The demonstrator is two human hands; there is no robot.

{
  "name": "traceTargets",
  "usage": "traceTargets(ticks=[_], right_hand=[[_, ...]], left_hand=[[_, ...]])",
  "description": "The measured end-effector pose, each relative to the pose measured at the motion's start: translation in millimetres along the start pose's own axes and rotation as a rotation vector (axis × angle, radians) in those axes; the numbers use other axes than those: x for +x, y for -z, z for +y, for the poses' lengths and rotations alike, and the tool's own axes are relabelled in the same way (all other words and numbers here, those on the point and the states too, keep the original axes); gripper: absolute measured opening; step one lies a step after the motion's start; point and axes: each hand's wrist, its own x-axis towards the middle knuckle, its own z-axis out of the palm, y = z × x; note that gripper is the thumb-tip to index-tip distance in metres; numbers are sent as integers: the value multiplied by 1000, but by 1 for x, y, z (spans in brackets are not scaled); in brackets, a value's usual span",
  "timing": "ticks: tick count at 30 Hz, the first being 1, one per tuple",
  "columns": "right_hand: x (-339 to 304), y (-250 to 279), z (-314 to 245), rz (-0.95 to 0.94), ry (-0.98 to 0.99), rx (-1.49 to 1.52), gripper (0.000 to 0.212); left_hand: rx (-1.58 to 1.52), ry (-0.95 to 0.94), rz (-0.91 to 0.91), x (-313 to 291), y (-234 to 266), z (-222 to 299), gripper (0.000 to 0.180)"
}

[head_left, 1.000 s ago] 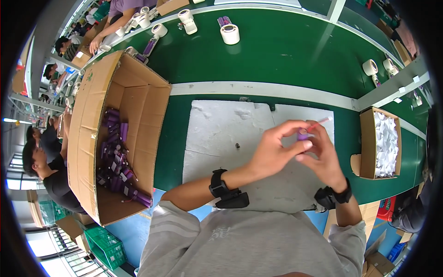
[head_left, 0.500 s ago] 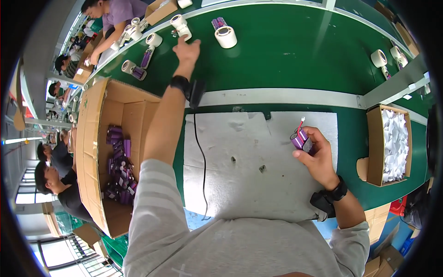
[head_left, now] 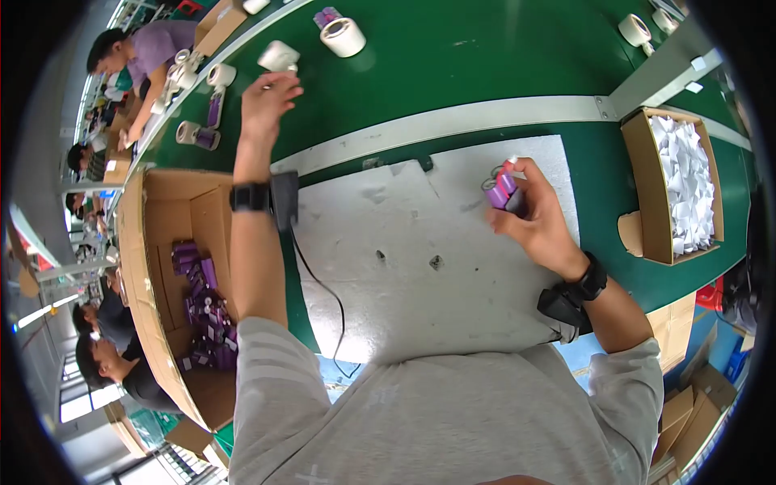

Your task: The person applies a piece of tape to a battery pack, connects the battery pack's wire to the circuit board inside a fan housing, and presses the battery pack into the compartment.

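Note:
My right hand [head_left: 540, 218] is closed around a small pack of purple battery cells [head_left: 501, 191] with a red lead and a white connector at its top. It hovers above the right part of the grey mat [head_left: 380, 307]. My left hand [head_left: 268, 105] is stretched out to the far left, its fingers bent at a white round plastic housing [head_left: 279, 56], which looks smeared by motion. That hand hides the housing's lower part. Black straps with dark modules sit on both wrists, and a black cable [head_left: 327, 295] runs from the left one across the mat.
At my left stands a cardboard box [head_left: 153, 275] holding many purple battery packs. A smaller box [head_left: 651, 194] of folded white pieces is at the right. More white housings [head_left: 343, 37] stand on the green bench beyond a metal rail [head_left: 453, 115]. Co-workers sit along the left.
My left hand has closed at the white housing and drawn it slightly nearer. My right hand keeps the battery pack, now turned a little. The whole view has shifted and tilted.

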Motion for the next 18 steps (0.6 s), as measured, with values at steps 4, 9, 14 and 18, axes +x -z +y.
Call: traceTargets(ticks=[4, 9, 14, 18], right_hand=[[-3, 4, 9, -8, 52, 81, 42], [0, -14, -19, 65, -77, 60, 37], [3, -5, -4, 90, 224, -450, 30], [-4, -9, -13, 77, 69, -537, 25]], left_hand=[[-504, 24, -191, -130, -38, 26, 9], [-198, 6, -357, -263, -104, 27, 10], [110, -350, -643, -266, -118, 23, 17], [149, -306, -520, -230, -105, 23, 25]])
